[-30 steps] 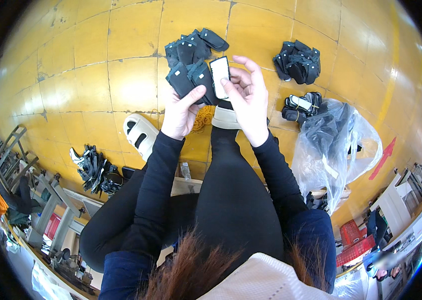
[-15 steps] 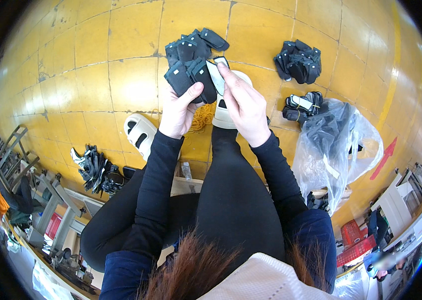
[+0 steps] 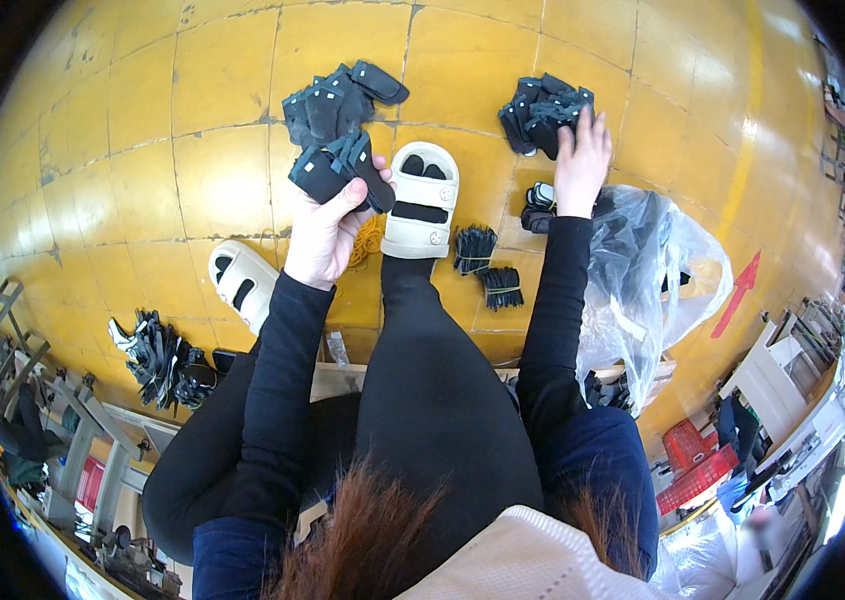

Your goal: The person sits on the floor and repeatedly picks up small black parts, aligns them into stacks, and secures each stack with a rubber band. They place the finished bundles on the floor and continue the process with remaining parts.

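Note:
My left hand [image 3: 328, 238] is closed around a few black padded fabric pieces [image 3: 319, 176], thumb on top. They have rounded ends, and their exact kind does not show. Just beyond them on the floor lies a heap of similar pieces [image 3: 335, 105], small white tags on some. My right hand [image 3: 583, 165] is stretched out to the far right with its fingers apart. Its fingertips are over the edge of another heap of black pieces [image 3: 535, 112]; whether they touch it I cannot tell.
A clear plastic bag [image 3: 643, 280] stands at the right, beside a banded black-and-white bundle [image 3: 539, 207]. Two banded black bundles [image 3: 476, 248] lie by my beige sandal [image 3: 421, 205]. Yellow cord [image 3: 366, 243] is near my left wrist. Black strips [image 3: 155, 362] are heaped at the left.
My right hand has left the pieces in my left hand and moved right to the other heap. The white-faced piece it pinched is no longer in its fingers. The whole view has shifted slightly.

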